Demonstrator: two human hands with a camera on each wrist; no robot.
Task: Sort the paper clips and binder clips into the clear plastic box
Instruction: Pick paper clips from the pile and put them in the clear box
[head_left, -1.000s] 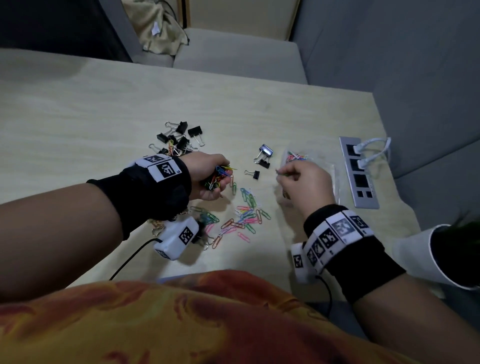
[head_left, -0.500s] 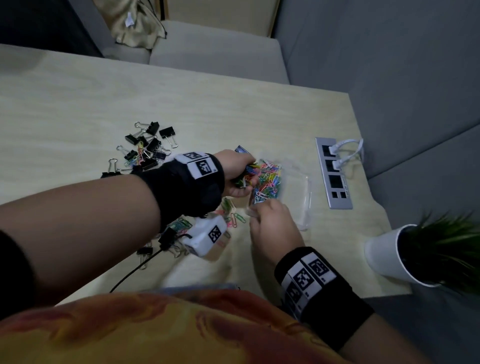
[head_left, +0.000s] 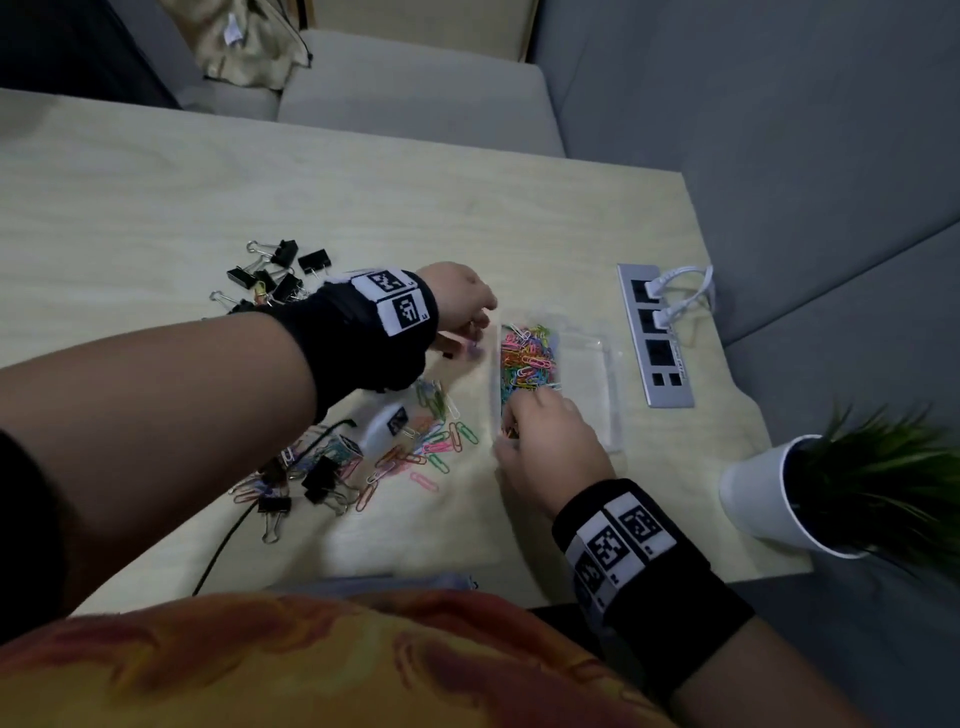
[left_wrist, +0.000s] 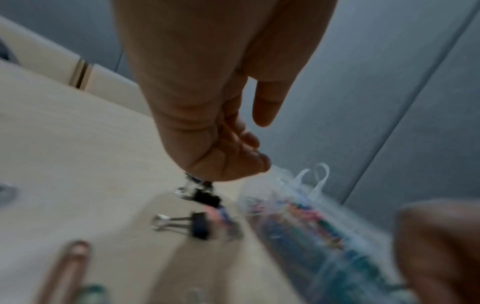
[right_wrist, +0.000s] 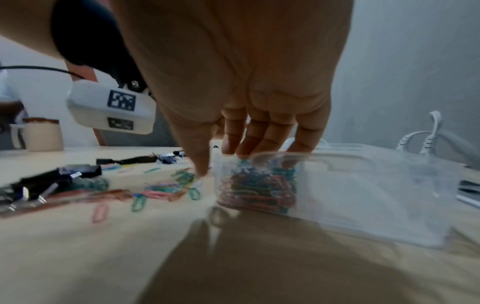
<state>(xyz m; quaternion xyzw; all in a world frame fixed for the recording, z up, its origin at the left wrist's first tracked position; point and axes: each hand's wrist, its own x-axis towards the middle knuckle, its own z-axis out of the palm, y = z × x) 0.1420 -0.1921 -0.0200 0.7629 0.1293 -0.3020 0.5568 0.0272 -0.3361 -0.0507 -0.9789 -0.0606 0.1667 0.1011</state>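
1. The clear plastic box (head_left: 605, 395) sits on the worktop (head_left: 156, 197), right of centre, with coloured paper clips (head_left: 527, 358) heaped in its left compartment.
2. The right hand (head_left: 545, 449) grips the box's near left corner, thumb outside the wall, fingers (right_wrist: 259, 135) inside over the heap.
3. The left hand (head_left: 462, 306) hovers just left of the box, fingers curled; whether it holds anything cannot be told.
4. Loose paper clips (head_left: 431, 441) lie left of the box.
5. Black binder clips (head_left: 280, 270) lie farther left.
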